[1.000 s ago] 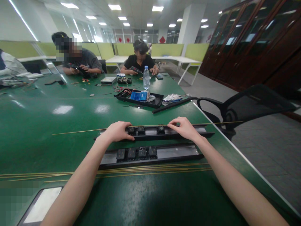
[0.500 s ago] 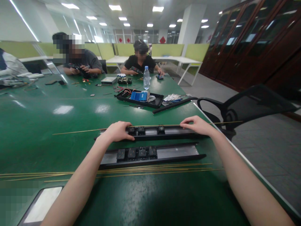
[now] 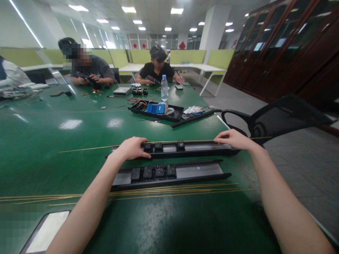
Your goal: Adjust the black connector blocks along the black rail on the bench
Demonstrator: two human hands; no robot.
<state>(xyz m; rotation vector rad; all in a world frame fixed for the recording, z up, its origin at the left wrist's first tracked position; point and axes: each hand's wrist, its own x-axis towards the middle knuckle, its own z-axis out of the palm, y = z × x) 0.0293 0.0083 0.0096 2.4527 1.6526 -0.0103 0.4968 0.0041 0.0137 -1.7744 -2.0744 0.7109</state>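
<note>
A long black channel point(image 3: 169, 154) with a silvery floor lies across the green table, with several black blocks point(image 3: 158, 147) in it. My left hand point(image 3: 131, 147) grips this channel near its left end, thumb on the near wall and fingers over the far edge. Along that far edge runs a thin brass-coloured rod point(image 3: 84, 149), sticking out past both ends. My right hand point(image 3: 230, 138) pinches the rod near the channel's right end; the fingertips partly hide the contact. Closer to me lies a second black channel point(image 3: 201, 171), holding black blocks point(image 3: 148, 172) side by side.
Several loose brass-coloured rods point(image 3: 172, 189) lie in front of the near channel. A dark-framed device point(image 3: 47, 231) is at lower left. Farther back are a black tray point(image 3: 173, 114), a water bottle point(image 3: 164, 88) and a black strip point(image 3: 194, 119). Co-workers sit beyond; an office chair point(image 3: 288, 114) stands right.
My right hand has slid rightward along the rod toward the channel's right end. My left hand stays on the channel. A co-worker's hand at the back has lifted off a small object.
</note>
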